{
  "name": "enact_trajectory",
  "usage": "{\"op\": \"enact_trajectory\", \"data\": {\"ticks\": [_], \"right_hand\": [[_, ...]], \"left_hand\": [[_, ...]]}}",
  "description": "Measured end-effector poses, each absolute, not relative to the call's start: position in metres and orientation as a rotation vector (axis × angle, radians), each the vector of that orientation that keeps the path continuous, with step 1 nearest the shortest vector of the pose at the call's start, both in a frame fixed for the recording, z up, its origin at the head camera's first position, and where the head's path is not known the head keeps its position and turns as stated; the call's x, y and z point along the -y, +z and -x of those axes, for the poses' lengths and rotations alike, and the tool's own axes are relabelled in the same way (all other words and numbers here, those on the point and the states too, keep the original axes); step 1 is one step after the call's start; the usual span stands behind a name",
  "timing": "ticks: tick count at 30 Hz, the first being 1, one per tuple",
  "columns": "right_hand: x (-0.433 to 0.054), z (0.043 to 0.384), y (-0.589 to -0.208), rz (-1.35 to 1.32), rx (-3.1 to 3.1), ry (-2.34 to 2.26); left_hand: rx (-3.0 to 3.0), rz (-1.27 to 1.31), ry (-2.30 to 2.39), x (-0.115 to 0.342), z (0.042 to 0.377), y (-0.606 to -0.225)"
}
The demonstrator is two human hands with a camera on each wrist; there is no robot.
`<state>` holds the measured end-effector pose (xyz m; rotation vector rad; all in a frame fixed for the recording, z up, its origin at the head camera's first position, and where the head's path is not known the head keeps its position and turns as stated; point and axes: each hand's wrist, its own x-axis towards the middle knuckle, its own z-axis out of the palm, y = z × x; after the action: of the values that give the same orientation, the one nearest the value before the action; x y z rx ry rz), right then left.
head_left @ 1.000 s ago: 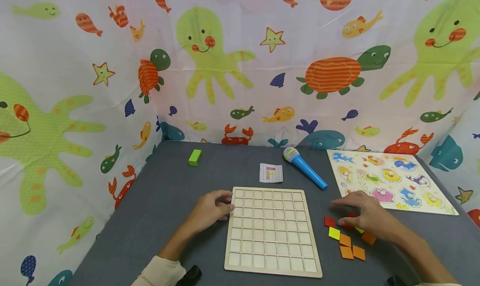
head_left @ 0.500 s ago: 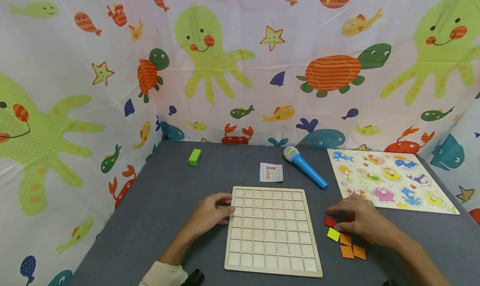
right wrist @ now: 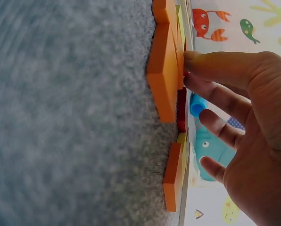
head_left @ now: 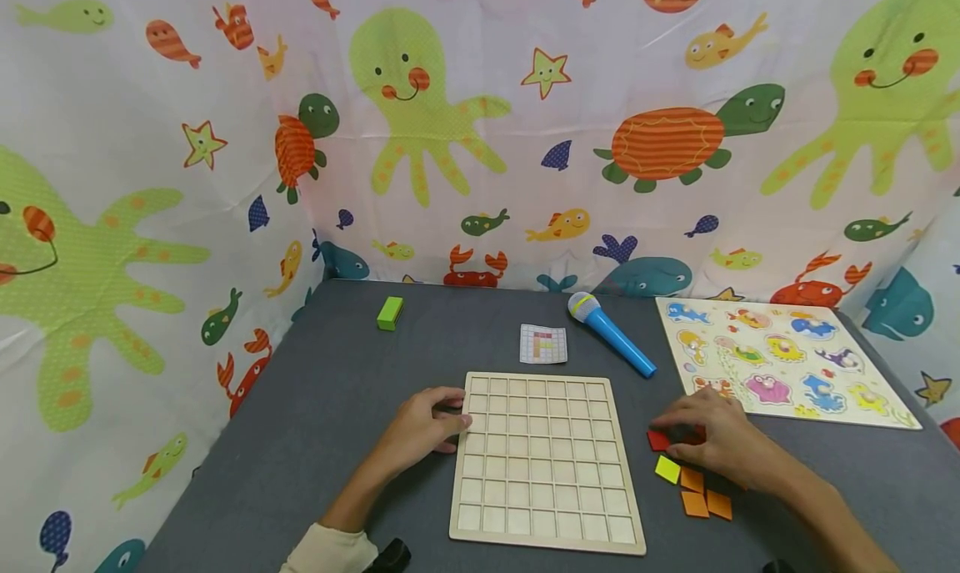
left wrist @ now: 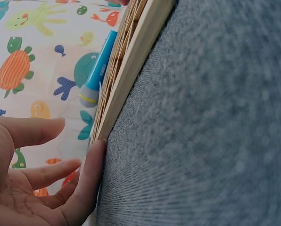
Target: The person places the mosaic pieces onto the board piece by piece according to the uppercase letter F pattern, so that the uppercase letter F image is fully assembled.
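Though the bench (head_left: 330, 398) is wide, the grid board (head_left: 549, 473) lies mid-bench, probably for easy reach. Picture board (head_left: 787, 369) sits by the far right corner, leaving less room there than leftward. Left hand (head_left: 423, 427), fingers loosely spread, touches the grid board's left edge, likely steadying it. Right hand (head_left: 720, 441), fingertips narrow, is at a red tile (head_left: 657, 441) beyond the right edge; pinched or not, cannot tell.

From above, the head view faces forward and down across the worktop (head_left: 300, 439) to the sea-animal curtain (head_left: 472, 56) at its far edge. Both wrist views skim the surface closely, tipped sideways; the left shares the wooden grid board (head_left: 546, 464) with the head's, the right the orange tiles (right wrist: 164, 75).
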<state>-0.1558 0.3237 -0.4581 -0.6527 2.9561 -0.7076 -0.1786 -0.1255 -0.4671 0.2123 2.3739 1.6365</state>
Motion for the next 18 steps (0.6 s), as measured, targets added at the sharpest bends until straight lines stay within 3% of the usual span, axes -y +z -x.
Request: {"op": "enact_trajectory", "data": {"ticks": [18], "right_hand": [[-0.3, 0.16, -0.45, 0.736, -2.963, -0.731]], "left_hand": [[-2.4, -0.272, 1.592, 0.126, 0.174, -0.469]]}}
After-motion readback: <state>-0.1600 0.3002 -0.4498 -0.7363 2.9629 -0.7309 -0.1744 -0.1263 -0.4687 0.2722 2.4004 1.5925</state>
